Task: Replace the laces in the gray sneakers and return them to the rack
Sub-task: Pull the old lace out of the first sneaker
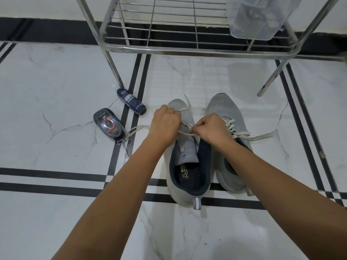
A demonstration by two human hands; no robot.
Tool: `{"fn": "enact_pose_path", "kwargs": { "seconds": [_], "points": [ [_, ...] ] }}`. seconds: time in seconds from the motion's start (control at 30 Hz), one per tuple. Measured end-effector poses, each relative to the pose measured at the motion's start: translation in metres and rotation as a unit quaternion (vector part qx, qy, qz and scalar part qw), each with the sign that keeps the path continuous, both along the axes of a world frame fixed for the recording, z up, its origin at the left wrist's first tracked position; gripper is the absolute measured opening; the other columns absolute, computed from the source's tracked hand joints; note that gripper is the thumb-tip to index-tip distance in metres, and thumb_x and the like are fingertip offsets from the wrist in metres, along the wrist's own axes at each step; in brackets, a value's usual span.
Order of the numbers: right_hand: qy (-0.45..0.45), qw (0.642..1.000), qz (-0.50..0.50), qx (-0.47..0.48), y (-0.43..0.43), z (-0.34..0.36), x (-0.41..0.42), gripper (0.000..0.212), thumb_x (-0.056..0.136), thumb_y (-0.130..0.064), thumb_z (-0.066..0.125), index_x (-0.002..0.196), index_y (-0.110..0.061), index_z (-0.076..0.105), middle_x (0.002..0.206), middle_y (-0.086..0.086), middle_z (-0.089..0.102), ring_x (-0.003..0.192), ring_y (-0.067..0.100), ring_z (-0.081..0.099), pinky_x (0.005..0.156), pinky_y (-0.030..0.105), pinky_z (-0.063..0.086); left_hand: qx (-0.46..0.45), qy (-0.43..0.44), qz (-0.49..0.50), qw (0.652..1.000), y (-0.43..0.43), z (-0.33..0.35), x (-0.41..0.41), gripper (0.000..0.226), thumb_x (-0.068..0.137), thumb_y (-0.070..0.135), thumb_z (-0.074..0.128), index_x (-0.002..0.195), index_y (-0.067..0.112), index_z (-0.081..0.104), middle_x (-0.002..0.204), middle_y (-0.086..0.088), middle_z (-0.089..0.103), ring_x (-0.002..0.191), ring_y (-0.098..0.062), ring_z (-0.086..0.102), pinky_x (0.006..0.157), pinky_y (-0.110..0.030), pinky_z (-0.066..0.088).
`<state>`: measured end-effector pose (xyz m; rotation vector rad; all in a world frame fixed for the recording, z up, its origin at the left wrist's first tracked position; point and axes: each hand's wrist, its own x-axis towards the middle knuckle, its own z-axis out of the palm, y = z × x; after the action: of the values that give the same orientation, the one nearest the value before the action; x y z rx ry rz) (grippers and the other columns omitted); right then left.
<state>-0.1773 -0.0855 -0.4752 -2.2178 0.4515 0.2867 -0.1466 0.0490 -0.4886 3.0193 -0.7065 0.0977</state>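
Two gray sneakers stand side by side on the floor. Over the left sneaker, my left hand is curled round its white lace near the toe end. My right hand pinches the same lace at the eyelets in the middle of that shoe. One loose end trails left across the floor, another sticks up past the toe. The right sneaker is laced with a white lace, its ends lying loose to the right. The metal shoe rack stands just beyond the shoes.
A dark spray can lies on its side to the left of the shoes. A shoe polish sponge in a clear case lies nearer me. A clear plastic container hangs at the rack's right side. White marble floor with black stripes all around.
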Motion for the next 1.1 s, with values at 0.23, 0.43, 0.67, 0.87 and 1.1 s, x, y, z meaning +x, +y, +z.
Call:
{"fn": "enact_pose_path", "kwargs": {
  "seconds": [0.23,0.43,0.67,0.87,1.1],
  "points": [
    [-0.004,0.999,0.032,-0.017,0.007,-0.002,-0.003,0.008,0.074,-0.004,0.064,0.069,0.002,0.068,0.08,0.015,0.064,0.058,0.01,0.049,0.047,0.019,0.037,-0.11,0.057,0.196,0.973,0.022,-0.011,0.009,0.025,0.091,0.016,0.048,0.108,0.004,0.062,0.115,-0.011,0.061,0.107,-0.031,0.052,0.095,-0.038,0.033],
    [-0.009,0.999,0.035,-0.028,0.007,-0.003,-0.003,0.01,0.074,-0.005,0.065,0.066,0.0,0.067,0.075,0.014,0.063,0.064,0.017,0.054,0.049,0.021,0.037,0.027,0.03,-0.029,0.999,-0.001,-0.006,0.001,0.015,0.085,0.019,0.059,0.098,0.013,0.066,0.102,-0.003,0.063,0.11,-0.027,0.047,0.098,-0.037,0.029],
    [-0.033,0.998,0.01,0.047,0.005,-0.001,-0.01,0.011,0.08,-0.016,0.07,0.085,-0.01,0.064,0.078,-0.001,0.06,0.072,0.013,0.055,0.056,0.013,0.038,-0.3,0.138,0.261,0.907,0.017,-0.012,0.001,0.015,0.087,0.018,0.06,0.087,0.004,0.066,0.091,-0.016,0.068,0.089,-0.032,0.061,0.08,-0.038,0.049],
    [0.092,0.986,0.122,0.06,-0.001,0.011,-0.015,0.026,0.072,-0.022,0.08,0.083,-0.017,0.057,0.076,-0.005,0.056,0.078,0.013,0.054,0.074,0.025,0.044,-0.125,0.126,0.107,0.978,0.013,0.001,0.006,0.031,0.086,0.019,0.057,0.116,0.023,0.06,0.126,0.001,0.055,0.122,-0.024,0.041,0.104,-0.039,0.023],
    [-0.028,0.986,0.131,-0.095,0.011,0.002,-0.013,0.022,0.088,-0.015,0.057,0.077,0.001,0.069,0.071,0.017,0.066,0.071,0.03,0.061,0.062,0.034,0.046,-0.04,0.17,0.034,0.984,0.009,0.008,-0.002,0.018,0.081,0.031,0.056,0.085,0.014,0.062,0.091,-0.003,0.057,0.1,-0.026,0.053,0.089,-0.036,0.031]
  ]
}}
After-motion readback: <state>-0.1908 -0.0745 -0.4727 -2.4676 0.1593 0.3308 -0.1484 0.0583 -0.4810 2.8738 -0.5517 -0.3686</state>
